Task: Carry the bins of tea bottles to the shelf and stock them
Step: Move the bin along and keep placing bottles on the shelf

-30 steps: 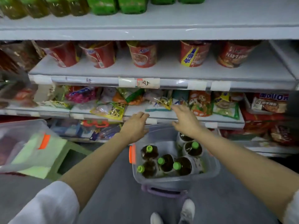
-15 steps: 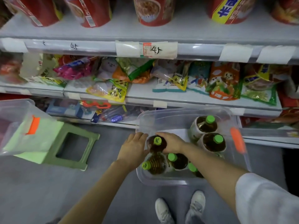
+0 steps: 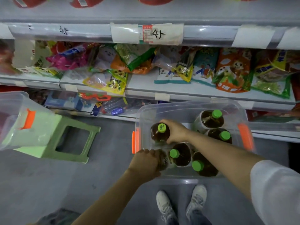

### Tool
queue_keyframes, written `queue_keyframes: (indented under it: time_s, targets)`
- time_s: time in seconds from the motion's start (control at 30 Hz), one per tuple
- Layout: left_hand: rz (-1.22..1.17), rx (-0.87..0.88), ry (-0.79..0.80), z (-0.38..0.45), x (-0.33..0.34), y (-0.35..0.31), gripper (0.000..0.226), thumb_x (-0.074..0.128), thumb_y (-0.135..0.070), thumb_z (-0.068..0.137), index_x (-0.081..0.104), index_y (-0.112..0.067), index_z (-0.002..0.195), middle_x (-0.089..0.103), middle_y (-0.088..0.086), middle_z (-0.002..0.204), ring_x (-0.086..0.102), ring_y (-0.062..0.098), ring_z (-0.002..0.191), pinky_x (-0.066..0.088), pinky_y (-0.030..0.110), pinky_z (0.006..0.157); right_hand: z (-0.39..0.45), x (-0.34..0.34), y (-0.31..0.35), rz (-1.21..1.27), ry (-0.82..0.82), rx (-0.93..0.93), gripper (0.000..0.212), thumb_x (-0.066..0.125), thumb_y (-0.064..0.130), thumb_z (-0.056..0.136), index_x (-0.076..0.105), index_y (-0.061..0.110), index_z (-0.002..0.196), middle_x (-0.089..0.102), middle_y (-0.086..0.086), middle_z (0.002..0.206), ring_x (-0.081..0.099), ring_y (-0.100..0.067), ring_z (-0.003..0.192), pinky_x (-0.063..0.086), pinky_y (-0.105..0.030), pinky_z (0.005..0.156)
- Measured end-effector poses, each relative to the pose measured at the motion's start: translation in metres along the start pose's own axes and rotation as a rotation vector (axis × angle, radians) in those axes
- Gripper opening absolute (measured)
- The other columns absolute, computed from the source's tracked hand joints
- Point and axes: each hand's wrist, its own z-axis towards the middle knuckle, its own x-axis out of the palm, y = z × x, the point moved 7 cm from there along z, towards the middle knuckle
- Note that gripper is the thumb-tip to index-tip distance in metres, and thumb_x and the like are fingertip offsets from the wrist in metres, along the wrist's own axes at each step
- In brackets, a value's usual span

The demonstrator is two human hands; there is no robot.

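the right hand [image 3: 176,132] grips a tea bottle [image 3: 159,133], fingers curled round its shoulder, at about 10 o'clock inside the clear bin [image 3: 186,108] on the floor below the shelf [image 3: 178,90]. the left hand [image 3: 146,161] has its fingers wrapped over a second bottle [image 3: 163,160] at 7 o'clock in the bin, its cap hidden under the hand.

risks, as i judge them: both holds sit high on smooth, rounded shoulders, so a full bottle could slip as it lifts. the left bottle touches its neighbour [image 3: 181,155], and drawing it up could tip that one. lifting both at once from a stoop could knock a bottle on the bin's rim or the shelf edge just above.

count: six tea bottles in this bin, five green caps showing. two clear bins with orange latches; the second [image 3: 19,120] sits at 9 o'clock on a green stool [image 3: 76,140]. two hands, two white shoes.
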Motion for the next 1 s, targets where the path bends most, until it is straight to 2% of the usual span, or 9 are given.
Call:
queue_keyframes:
  time_s: [0.1,0.2,0.3,0.5,0.6,0.7,0.77,0.87,1.0]
  targets:
    - [0.094,-0.112,0.11,0.023,0.006,-0.006,0.08,0.063,-0.058,0.082,0.036,-0.005,0.136,0.057,0.01,0.118,0.061,0.026,0.099,0.046,0.036,0.08,-0.007,-0.03,-0.007,0.029,-0.067,0.016,0.08,0.088,0.01,0.057,0.05,0.024,0.127,0.054,0.0,0.127,0.049,-0.018,0.12,0.042,-0.037,0.102]
    - [0.041,-0.17,0.209,0.046,0.01,-0.006,0.093,0.079,-0.053,0.07,0.034,-0.007,0.136,0.054,0.01,0.123,0.062,0.027,0.102,0.05,0.037,0.081,-0.023,-0.063,-0.015,0.042,-0.142,0.028,0.082,0.088,0.01,0.056,0.05,0.021,0.128,0.054,0.0,0.127,0.05,-0.018,0.12,0.043,-0.039,0.103]
    - [0.066,-0.083,0.235,0.058,0.009,-0.016,0.089,0.083,-0.047,0.068,0.038,-0.008,0.134,0.052,0.012,0.124,0.061,0.028,0.105,0.05,0.039,0.085,-0.038,-0.083,-0.028,0.086,-0.207,0.054,0.084,0.088,0.01,0.056,0.048,0.02,0.129,0.052,0.004,0.123,0.05,-0.017,0.118,0.044,-0.042,0.104]
    - [0.054,-0.117,0.03,0.089,-0.027,0.031,0.073,0.065,-0.061,0.077,0.046,-0.013,0.128,0.055,0.01,0.124,0.054,0.029,0.11,0.044,0.041,0.092,-0.041,-0.08,-0.047,0.112,-0.2,0.091,0.085,0.088,0.022,0.052,0.049,0.03,0.127,0.053,0.007,0.126,0.05,-0.015,0.12,0.044,-0.044,0.105]
    - [-0.017,-0.169,0.108,0.107,-0.03,0.043,0.065,0.064,-0.062,0.079,0.055,-0.014,0.121,0.06,0.008,0.118,0.056,0.026,0.11,0.044,0.037,0.096,-0.033,-0.067,-0.052,0.109,-0.203,0.106,0.087,0.086,0.021,0.053,0.046,0.033,0.129,0.049,0.006,0.131,0.046,-0.016,0.125,0.041,-0.044,0.107]
    - [-0.158,-0.236,0.261,0.12,-0.028,0.053,0.072,0.082,-0.058,0.062,0.06,-0.013,0.113,0.067,0.004,0.106,0.061,0.022,0.1,0.043,0.03,0.089,-0.027,-0.062,-0.056,0.071,-0.219,0.112,0.087,0.087,0.016,0.057,0.044,0.027,0.132,0.047,0.002,0.134,0.044,-0.018,0.125,0.039,-0.039,0.108]
    - [-0.207,-0.267,0.331,0.126,-0.026,0.057,0.074,0.089,-0.051,0.055,0.063,-0.013,0.112,0.069,0.002,0.105,0.063,0.022,0.1,0.048,0.03,0.091,-0.023,-0.057,-0.059,0.043,-0.22,0.126,0.086,0.086,0.017,0.058,0.043,0.024,0.132,0.048,0.0,0.132,0.046,-0.019,0.123,0.041,-0.038,0.105]
    - [-0.195,-0.3,0.37,0.13,-0.025,0.056,0.076,0.091,-0.053,0.048,0.065,-0.013,0.107,0.072,0.0,0.096,0.068,0.019,0.09,0.054,0.033,0.089,-0.022,-0.05,-0.065,0.03,-0.237,0.176,0.082,0.087,0.017,0.06,0.04,0.019,0.128,0.05,-0.002,0.124,0.049,-0.019,0.117,0.046,-0.037,0.099]
    - [-0.214,-0.37,0.336,0.13,-0.029,0.062,0.073,0.089,-0.061,0.044,0.066,-0.017,0.097,0.069,-0.002,0.085,0.066,0.018,0.081,0.056,0.032,0.08,-0.021,-0.046,-0.069,0.03,-0.252,0.188,0.082,0.086,0.019,0.06,0.037,0.018,0.126,0.046,-0.003,0.124,0.046,-0.02,0.118,0.045,-0.038,0.1]
